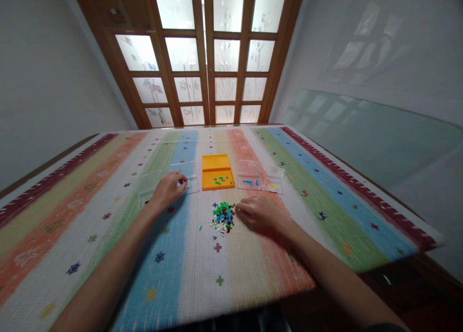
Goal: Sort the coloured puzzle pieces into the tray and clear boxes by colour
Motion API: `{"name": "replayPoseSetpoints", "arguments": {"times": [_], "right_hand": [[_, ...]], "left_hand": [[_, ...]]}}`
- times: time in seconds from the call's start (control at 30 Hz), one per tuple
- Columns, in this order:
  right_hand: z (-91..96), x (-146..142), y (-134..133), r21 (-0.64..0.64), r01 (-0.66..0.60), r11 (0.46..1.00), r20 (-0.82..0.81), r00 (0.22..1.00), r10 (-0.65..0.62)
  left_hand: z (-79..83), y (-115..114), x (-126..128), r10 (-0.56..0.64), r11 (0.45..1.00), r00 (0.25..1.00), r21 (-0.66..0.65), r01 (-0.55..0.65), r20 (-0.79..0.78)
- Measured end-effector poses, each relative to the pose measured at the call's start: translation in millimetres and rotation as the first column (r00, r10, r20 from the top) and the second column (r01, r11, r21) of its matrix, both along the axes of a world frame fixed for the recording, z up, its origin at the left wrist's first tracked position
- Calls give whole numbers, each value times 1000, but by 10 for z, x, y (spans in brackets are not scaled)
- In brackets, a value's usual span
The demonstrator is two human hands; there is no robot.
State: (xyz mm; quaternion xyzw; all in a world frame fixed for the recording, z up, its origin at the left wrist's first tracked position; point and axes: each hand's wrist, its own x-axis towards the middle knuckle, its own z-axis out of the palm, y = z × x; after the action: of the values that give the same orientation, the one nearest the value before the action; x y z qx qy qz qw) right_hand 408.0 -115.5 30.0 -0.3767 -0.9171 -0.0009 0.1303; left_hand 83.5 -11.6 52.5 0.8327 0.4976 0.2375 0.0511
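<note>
Right hand [258, 211] palm-down beside brick pile [223, 217] | left hand [169, 188] curled on tray [191, 184]

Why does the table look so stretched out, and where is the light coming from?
Head view: a wide lens stretches the table toward the corners and tilts the walls; daylight comes through the frosted door panes, washed out nearly white; the small bricks beside the right hand look soft.

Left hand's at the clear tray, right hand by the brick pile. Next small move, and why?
Probably pinch one green brick from the pile with the right hand: it lies at the pile's edge, while the left hand is busy at the left clear tray. Green pieces already lie in the orange tray, just behind the pile.
</note>
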Motion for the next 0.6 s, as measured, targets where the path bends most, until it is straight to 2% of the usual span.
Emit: {"name": "replayPoseSetpoints", "arguments": {"times": [0.37, 0.5, 0.6], "right_hand": [[9, -22, -7, 21, 6, 1000, 13, 1000, -6], [9, -17, -4, 17, 5, 1000, 5, 1000, -5], [5, -13, -4, 9, 5, 1000, 3, 1000, -5]], "left_hand": [[-80, 74, -7, -16, 999, 999, -49, 14, -51], [-4, 9, -19, -17, 1000, 1000, 0, 17, 21], [111, -156, 75, -76, 996, 990, 53, 71, 118]]}}
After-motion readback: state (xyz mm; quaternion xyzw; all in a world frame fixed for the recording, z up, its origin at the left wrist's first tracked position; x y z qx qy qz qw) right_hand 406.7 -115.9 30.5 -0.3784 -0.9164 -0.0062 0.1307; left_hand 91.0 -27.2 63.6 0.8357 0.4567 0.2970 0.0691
